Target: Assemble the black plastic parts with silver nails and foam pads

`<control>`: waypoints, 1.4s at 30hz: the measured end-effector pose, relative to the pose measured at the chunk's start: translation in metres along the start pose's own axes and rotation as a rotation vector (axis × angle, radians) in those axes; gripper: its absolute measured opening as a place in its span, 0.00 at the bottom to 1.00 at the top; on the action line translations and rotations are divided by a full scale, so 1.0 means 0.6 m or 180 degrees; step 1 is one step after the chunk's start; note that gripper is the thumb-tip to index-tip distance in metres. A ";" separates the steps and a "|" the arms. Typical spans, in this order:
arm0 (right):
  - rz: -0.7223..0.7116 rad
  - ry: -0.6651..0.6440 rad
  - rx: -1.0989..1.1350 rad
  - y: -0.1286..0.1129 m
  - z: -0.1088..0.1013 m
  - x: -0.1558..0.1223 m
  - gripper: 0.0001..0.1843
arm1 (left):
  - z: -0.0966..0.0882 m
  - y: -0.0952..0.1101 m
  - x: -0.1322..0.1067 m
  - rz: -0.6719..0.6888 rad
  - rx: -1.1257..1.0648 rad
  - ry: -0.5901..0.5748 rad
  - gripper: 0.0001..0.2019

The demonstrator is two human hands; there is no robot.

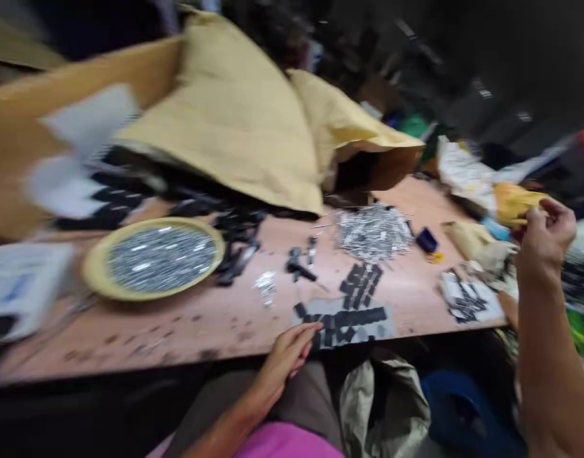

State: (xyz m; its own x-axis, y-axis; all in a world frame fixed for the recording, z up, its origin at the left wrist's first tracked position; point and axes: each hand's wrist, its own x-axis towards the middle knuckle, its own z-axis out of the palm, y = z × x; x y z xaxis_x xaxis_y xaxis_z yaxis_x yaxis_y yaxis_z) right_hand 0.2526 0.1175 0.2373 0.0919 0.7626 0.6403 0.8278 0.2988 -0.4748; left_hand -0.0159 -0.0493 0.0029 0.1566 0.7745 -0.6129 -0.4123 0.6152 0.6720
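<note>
My left hand rests at the near edge of the pinkish table, fingers stretched toward a row of small black parts on a grey sheet; it holds nothing. My right hand is raised at the far right, fingers pinched around a crumpled yellow wrapper. A heap of small silver metal pieces lies on the table beyond the black parts. The picture is blurred by motion.
A yellow plate filled with silver pieces sits at the left. Large tan paper bags and a cardboard box spill black parts behind it. More black parts on white paper lie right. A grey bag hangs below the table.
</note>
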 end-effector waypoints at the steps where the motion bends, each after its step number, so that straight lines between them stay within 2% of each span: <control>1: 0.0083 -0.0185 0.0166 0.008 0.052 -0.031 0.16 | -0.005 0.000 0.000 0.0022 -0.0061 0.0083 0.32; 2: 0.0220 -0.0392 0.0317 0.012 0.105 -0.074 0.17 | -0.013 0.000 0.002 0.0054 -0.0120 0.0121 0.30; 4: 0.0226 -0.1372 0.0747 0.004 0.200 -0.184 0.15 | -0.032 -0.001 0.002 0.0213 -0.0281 0.0331 0.28; 6: 0.0140 -0.2034 0.0923 -0.017 0.274 -0.293 0.16 | -0.049 -0.004 0.000 0.0352 -0.0395 0.0552 0.28; 8: -0.0080 -0.2214 0.0945 -0.040 0.329 -0.371 0.17 | -0.065 -0.003 -0.004 0.0432 -0.0474 0.0736 0.29; 11: -0.0556 -0.2409 0.0714 -0.069 0.380 -0.419 0.16 | -0.084 0.005 -0.005 0.0513 -0.0530 0.0896 0.28; 15: -0.0885 -0.2814 0.0009 -0.094 0.401 -0.426 0.15 | -0.107 0.016 -0.005 0.0541 -0.0574 0.1148 0.26; 19: -0.1088 -0.2968 -0.0564 -0.111 0.406 -0.432 0.15 | -0.122 0.019 -0.007 0.0508 -0.0644 0.1277 0.27; 23: -0.1165 -0.3149 -0.0924 -0.125 0.408 -0.428 0.14 | -0.127 0.016 -0.007 0.0528 -0.0625 0.1263 0.27; 31: -0.1521 -0.3477 -0.1315 -0.149 0.410 -0.409 0.11 | -0.138 0.004 0.002 0.0828 -0.0497 0.1149 0.20; 35: -0.1545 -0.3468 -0.1317 -0.152 0.421 -0.414 0.11 | -0.140 0.003 0.004 0.0769 -0.0589 0.1144 0.19; 38: -0.1303 -0.3373 -0.1147 -0.147 0.427 -0.416 0.12 | -0.139 0.007 0.003 0.0833 -0.0562 0.1182 0.17; 40: -0.1068 -0.3195 -0.0778 -0.140 0.427 -0.416 0.11 | -0.137 0.011 0.003 0.0876 -0.0544 0.1191 0.18; 42: -0.0774 -0.2901 -0.0112 -0.131 0.423 -0.416 0.09 | -0.132 0.014 0.003 0.0845 -0.0550 0.1136 0.19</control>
State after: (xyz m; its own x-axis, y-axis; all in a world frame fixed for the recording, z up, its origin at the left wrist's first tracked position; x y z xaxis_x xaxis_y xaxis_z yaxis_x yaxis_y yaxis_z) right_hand 0.0244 0.0493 -0.0384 -0.5412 0.8409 -0.0068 0.7851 0.5024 -0.3622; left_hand -0.0903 -0.0544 -0.0253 -0.2798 0.7839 -0.5542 -0.5445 0.3459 0.7642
